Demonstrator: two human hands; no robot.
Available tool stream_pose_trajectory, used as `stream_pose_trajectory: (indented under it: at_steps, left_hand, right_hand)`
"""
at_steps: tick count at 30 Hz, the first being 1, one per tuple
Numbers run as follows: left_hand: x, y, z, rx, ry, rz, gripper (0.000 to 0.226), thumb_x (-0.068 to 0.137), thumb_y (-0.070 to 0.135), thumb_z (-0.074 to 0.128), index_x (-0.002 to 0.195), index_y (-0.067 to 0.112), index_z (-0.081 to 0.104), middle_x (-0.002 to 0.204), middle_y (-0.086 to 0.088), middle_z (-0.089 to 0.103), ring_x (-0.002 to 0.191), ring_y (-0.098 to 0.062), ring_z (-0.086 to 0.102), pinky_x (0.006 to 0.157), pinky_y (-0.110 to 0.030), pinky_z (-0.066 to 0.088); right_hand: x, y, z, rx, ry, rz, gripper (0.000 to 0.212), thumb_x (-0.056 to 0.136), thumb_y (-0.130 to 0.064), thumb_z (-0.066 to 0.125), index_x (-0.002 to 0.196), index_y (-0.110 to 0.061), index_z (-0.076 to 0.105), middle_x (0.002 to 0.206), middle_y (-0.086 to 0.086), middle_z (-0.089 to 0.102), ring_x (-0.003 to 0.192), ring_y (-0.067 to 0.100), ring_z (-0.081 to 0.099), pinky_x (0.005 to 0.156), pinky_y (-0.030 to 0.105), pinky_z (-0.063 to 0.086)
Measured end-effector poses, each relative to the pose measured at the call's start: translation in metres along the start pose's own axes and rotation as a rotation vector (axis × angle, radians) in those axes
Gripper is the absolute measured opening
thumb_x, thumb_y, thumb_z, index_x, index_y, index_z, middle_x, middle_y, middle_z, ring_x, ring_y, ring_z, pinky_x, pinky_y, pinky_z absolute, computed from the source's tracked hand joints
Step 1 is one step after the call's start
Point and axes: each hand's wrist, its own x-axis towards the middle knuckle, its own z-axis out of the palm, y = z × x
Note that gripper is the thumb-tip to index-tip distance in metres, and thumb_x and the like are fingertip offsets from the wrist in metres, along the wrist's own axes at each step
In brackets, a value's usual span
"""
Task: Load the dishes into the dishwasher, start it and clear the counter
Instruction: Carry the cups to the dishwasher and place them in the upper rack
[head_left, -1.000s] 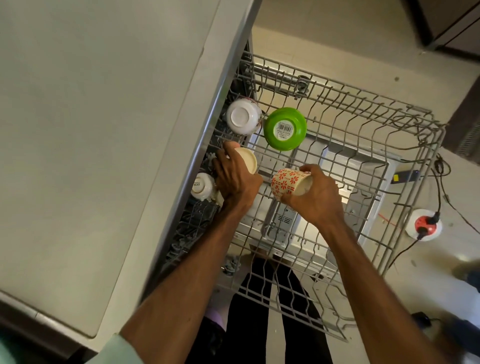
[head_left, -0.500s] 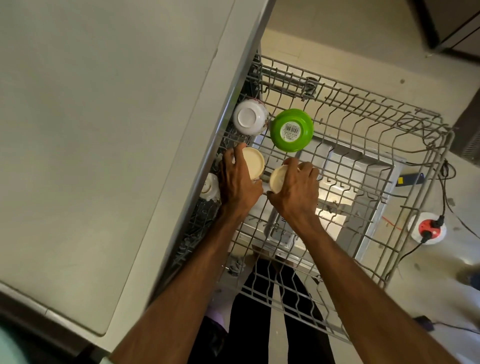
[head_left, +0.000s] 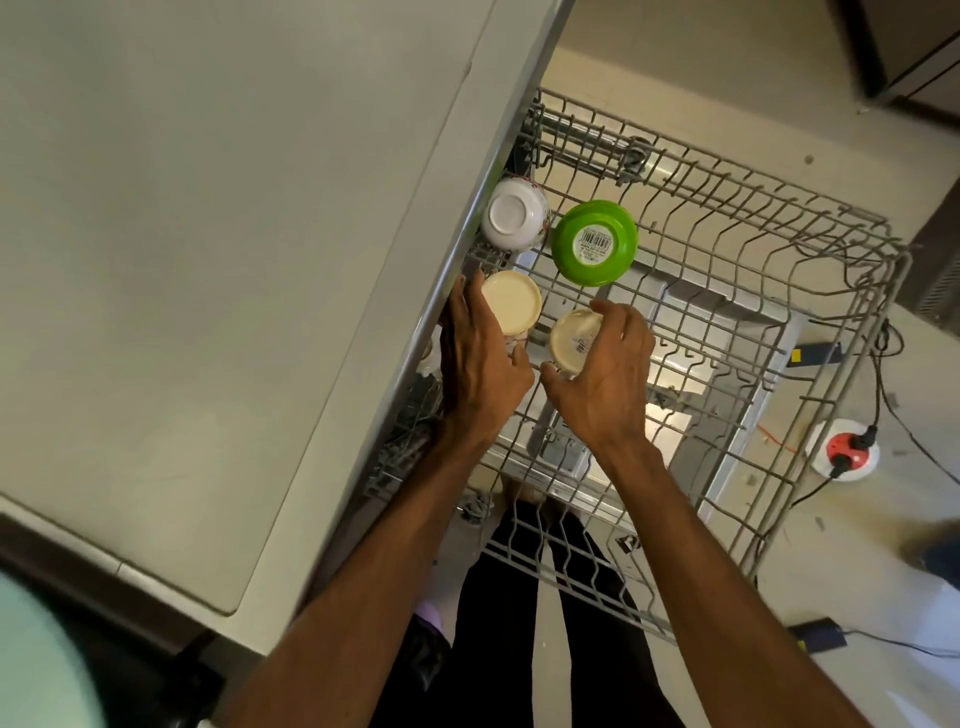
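Left cup (head_left: 511, 301) by counter (head_left: 208, 260) edge; right cup (head_left: 571, 338) beside bare rack (head_left: 737, 260).

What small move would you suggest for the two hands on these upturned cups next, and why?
Probably release both: the left hand grips the plain-based cup and the right hand the labelled cup, each base-up and apparently seated in the rack.

open rack (head_left: 737, 291) right of green bowl (head_left: 594, 242); counter edge (head_left: 467, 218) leftward

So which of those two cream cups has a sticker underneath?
The cup in the right hand: its base bears a small barcode sticker. The other cup, in the left hand by the counter, has a bare base.
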Motion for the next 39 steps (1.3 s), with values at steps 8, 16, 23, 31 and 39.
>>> stream_pose_trajectory:
  at_steps: [8, 16, 23, 31, 39]
  left_hand:
    - [-0.075, 0.007, -0.031, -0.100, -0.020, 0.113, 0.063, 0.085, 0.002, 0.064, 0.144, 0.012, 0.043, 0.162, -0.004, 0.026, 0.147, -0.020, 0.032, 0.117, -0.039, 0.037]
    - [-0.172, 0.039, -0.099, -0.176, 0.067, 0.225, 0.044, 0.089, 0.002, 0.061, 0.132, 0.011, 0.056, 0.148, -0.005, 0.047, 0.142, -0.016, 0.040, 0.117, -0.031, 0.035]
    - [-0.273, 0.059, -0.181, -0.186, 0.261, 0.041, 0.039, 0.095, 0.010, 0.056, 0.133, 0.019, 0.054, 0.147, 0.004, 0.047, 0.136, -0.013, 0.046, 0.110, -0.035, 0.042]
    - [-0.395, 0.018, -0.280, -0.161, 0.556, -0.212, 0.038, 0.088, 0.008, 0.059, 0.123, 0.022, 0.056, 0.139, 0.007, 0.049, 0.124, -0.013, 0.051, 0.100, -0.032, 0.048]
    - [-0.526, -0.081, -0.320, -0.172, 0.807, -0.491, 0.025, 0.086, 0.011, 0.060, 0.101, 0.031, 0.057, 0.112, 0.014, 0.058, 0.092, -0.007, 0.061, 0.078, -0.038, 0.057]
  right_hand:
    - [-0.052, -0.012, -0.033, 0.089, 0.028, 0.091, 0.061, 0.079, -0.016, 0.071, 0.135, -0.011, 0.047, 0.142, 0.014, 0.042, 0.137, 0.029, 0.035, 0.111, 0.049, 0.039]
    - [-0.116, -0.056, -0.083, 0.115, -0.105, -0.058, 0.029, 0.083, -0.006, 0.065, 0.110, -0.015, 0.063, 0.116, 0.006, 0.059, 0.109, 0.017, 0.051, 0.079, 0.009, 0.033]
    - [-0.173, -0.127, -0.140, 0.145, -0.311, -0.265, 0.017, 0.087, -0.013, 0.061, 0.102, -0.012, 0.069, 0.099, 0.006, 0.070, 0.095, 0.023, 0.065, 0.081, 0.033, 0.052]
    - [-0.247, -0.248, -0.163, 0.035, -0.536, -0.714, 0.010, 0.091, -0.019, 0.066, 0.083, -0.024, 0.063, 0.084, -0.001, 0.072, 0.080, 0.020, 0.067, 0.072, 0.032, 0.053]
    - [-0.361, -0.326, -0.114, -0.159, -0.865, -1.059, 0.012, 0.084, -0.012, 0.066, 0.090, -0.020, 0.072, 0.091, -0.004, 0.073, 0.081, 0.013, 0.067, 0.083, 0.039, 0.059]
